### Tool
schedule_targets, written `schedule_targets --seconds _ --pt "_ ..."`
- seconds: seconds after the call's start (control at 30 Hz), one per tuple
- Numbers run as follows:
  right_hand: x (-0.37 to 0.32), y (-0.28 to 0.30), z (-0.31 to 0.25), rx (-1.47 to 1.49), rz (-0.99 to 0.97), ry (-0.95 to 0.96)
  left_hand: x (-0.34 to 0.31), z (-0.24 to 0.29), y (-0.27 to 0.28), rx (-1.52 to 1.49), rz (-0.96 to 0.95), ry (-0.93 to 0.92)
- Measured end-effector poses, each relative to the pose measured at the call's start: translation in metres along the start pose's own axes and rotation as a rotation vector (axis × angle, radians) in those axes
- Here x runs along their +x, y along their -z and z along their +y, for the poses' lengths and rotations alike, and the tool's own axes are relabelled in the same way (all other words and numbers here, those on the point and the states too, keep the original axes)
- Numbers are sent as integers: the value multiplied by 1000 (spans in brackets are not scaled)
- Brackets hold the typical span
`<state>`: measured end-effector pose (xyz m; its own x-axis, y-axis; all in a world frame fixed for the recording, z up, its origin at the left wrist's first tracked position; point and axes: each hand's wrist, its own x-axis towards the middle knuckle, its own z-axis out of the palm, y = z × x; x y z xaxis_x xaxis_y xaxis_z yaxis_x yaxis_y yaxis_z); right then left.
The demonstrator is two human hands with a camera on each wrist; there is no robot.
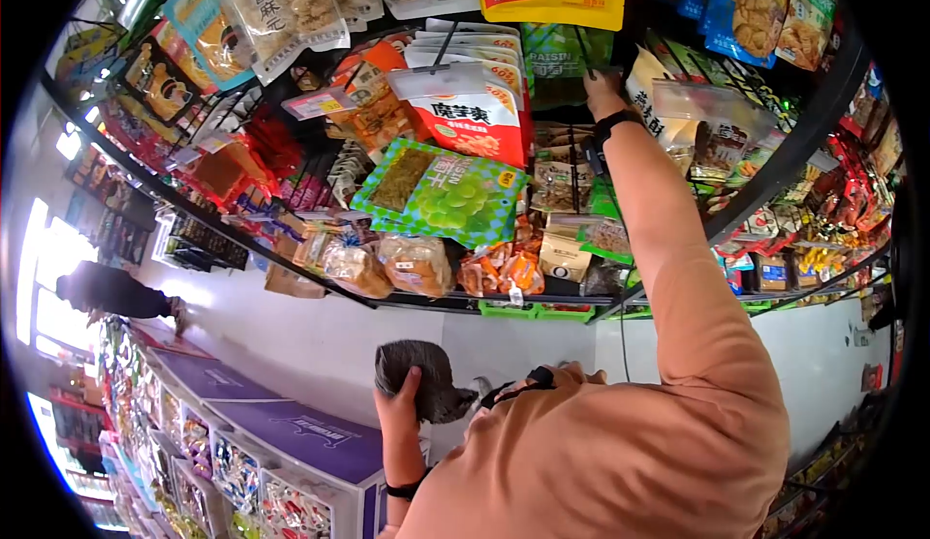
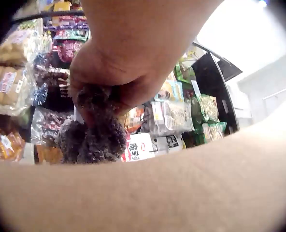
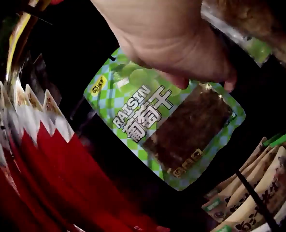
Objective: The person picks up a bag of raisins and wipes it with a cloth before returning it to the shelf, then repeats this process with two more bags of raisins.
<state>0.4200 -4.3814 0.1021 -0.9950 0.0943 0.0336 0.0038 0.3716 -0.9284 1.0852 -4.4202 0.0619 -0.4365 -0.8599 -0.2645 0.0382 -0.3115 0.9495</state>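
Observation:
In the head view my right hand point(image 1: 605, 93) reaches deep into the rack, at the edge of a green raisin bag point(image 1: 565, 60). The right wrist view shows fingertips of this hand point(image 3: 177, 46) curled over the upper edge of the raisin bag point(image 3: 157, 121), whose printed front and dark window face the camera. Low in front of the body, my left hand point(image 1: 397, 405) grips a dark grey fuzzy cloth point(image 1: 426, 369). Bunched folds of that cloth point(image 2: 97, 130) hang below the left hand point(image 2: 114, 72) in the left wrist view.
More green raisin bags point(image 1: 441, 195) lie flat on the packed shelf, beside hanging white-and-red snack bags point(image 1: 475, 118). Black hooks and clear price tags point(image 1: 436, 82) stick out around the right arm. A purple-topped counter point(image 1: 291, 432) stands at lower left; a person point(image 1: 111, 292) is beyond.

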Motion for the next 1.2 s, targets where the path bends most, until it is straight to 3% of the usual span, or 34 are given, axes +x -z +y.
schedule_targets --seconds 0.07,0.1,0.13,0.2,0.23,0.3,0.33,0.4,0.43,0.47,0.5,0.6,0.73,0.87,0.93,1.0,1.1,1.17,1.2 --pt "14 -3 10 -468 -120 155 -11 -10 13 -51 53 18" --pt "20 -5 26 -558 -16 384 -16 -14 19 -100 98 50" --pt "15 -4 25 -181 -40 219 -21 -17 25 -149 142 86" --pt "-70 28 -35 9 -102 -114 -26 -21 37 -157 153 92" --pt "-53 14 -15 6 -100 -118 -26 -22 43 -152 156 109" --pt "-11 -17 29 -1 -123 75 -20 -21 50 -142 143 126" --pt "-43 -33 27 202 134 54 -15 -19 53 -113 126 128" --pt "-83 -10 27 696 -158 149 1 -18 62 -69 94 121" --pt "-144 29 -13 600 -161 62 12 -21 65 -47 62 77" --pt "-147 31 -5 680 -149 208 21 -22 68 -25 31 31" --pt "-165 44 -10 750 -206 158 26 -13 63 -23 36 69" --pt "-235 105 -33 794 -294 94 49 -5 58 -20 -88 90" --pt "-298 161 -35 629 -311 156 77 -3 43 49 -262 118" --pt "-367 207 -39 755 -428 67 95 4 9 31 -488 82" --pt "-396 228 -34 762 -429 143 99 9 -12 28 -587 88" --pt "-428 250 -39 756 -395 144 101 13 -39 -42 -732 59" --pt "-466 270 -24 748 -299 99 84 31 -84 -193 -882 200" --pt "-488 275 -16 808 -189 169 69 33 -110 -228 -1030 267" --pt "-496 275 -5 690 -131 226 62 29 -121 -210 -1108 272"
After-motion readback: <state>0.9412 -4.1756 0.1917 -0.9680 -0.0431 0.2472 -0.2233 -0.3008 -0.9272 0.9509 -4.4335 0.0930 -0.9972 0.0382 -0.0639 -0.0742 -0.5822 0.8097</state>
